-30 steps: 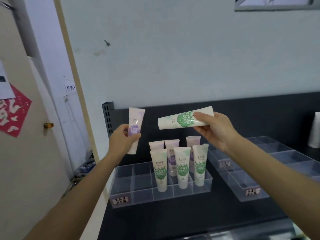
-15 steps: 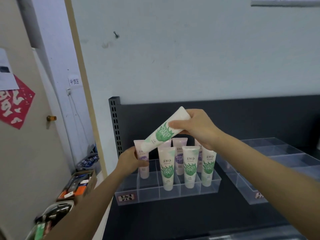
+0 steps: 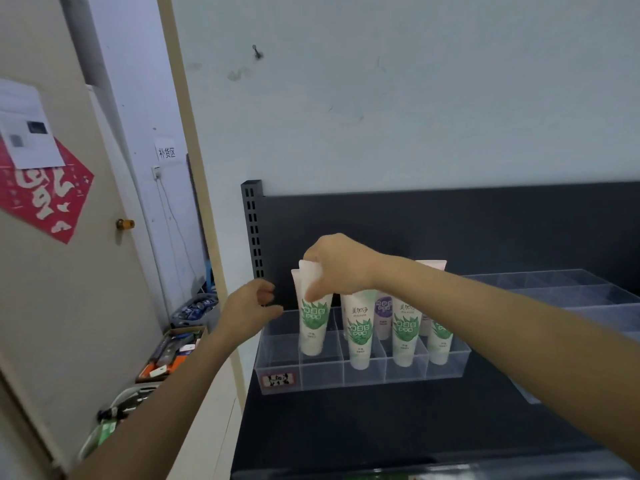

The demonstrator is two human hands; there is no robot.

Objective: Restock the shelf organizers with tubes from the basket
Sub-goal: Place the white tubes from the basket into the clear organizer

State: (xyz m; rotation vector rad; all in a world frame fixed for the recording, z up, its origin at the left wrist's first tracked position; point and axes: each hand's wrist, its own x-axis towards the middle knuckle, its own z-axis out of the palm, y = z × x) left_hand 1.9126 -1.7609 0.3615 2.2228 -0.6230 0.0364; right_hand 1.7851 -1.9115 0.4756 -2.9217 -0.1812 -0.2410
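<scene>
My right hand (image 3: 341, 265) pinches top of white green-leaf plastic tube (image 3: 313, 323), cap-down in a left compartment of the clear acrylic organizer (image 3: 322, 377), left hand (image 3: 251, 304) loose & empty beside it; if I let go w/ it leaning, it could topple neighbouring tubes (image 3: 360, 334).

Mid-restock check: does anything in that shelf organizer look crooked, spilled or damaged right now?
Nothing spilled or damaged. Only the green tube that the right hand grips by its top leans slightly, unlike the upright tubes beside it in the clear organizer; it is not yet released. The left hand holds nothing.
</scene>
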